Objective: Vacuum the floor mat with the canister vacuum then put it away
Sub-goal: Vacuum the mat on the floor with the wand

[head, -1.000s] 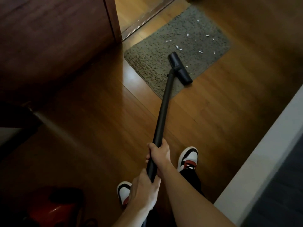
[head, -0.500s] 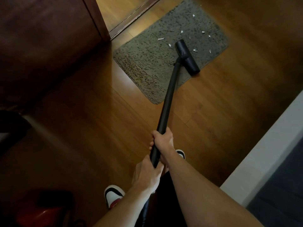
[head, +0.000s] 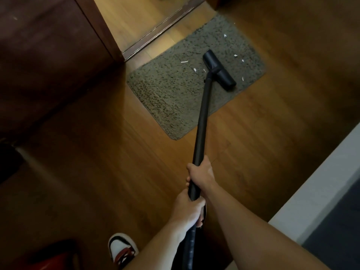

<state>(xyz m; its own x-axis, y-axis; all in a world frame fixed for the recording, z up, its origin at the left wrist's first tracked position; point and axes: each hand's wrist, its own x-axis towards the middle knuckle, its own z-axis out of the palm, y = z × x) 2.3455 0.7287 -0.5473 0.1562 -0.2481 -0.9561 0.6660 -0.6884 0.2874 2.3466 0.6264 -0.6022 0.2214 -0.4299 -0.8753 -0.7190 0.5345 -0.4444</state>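
- Right hand (head: pixel 201 172) wrapped round the black wand (head: pixel 202 117); left hand (head: pixel 188 209) grips just behind it.
- Floor head (head: pixel 219 70) on the grey mat (head: pixel 171 94), near the mat's right edge, white scraps (head: pixel 184 61) beside it.
- Bare wood floor (head: pixel 263 123) borders the mat's near edge; threshold (head: pixel 155 34) past the far edge.

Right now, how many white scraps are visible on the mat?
7 scraps on the mat: three left of the floor head, three right of it, one near the far edge. More may hide beneath the head.
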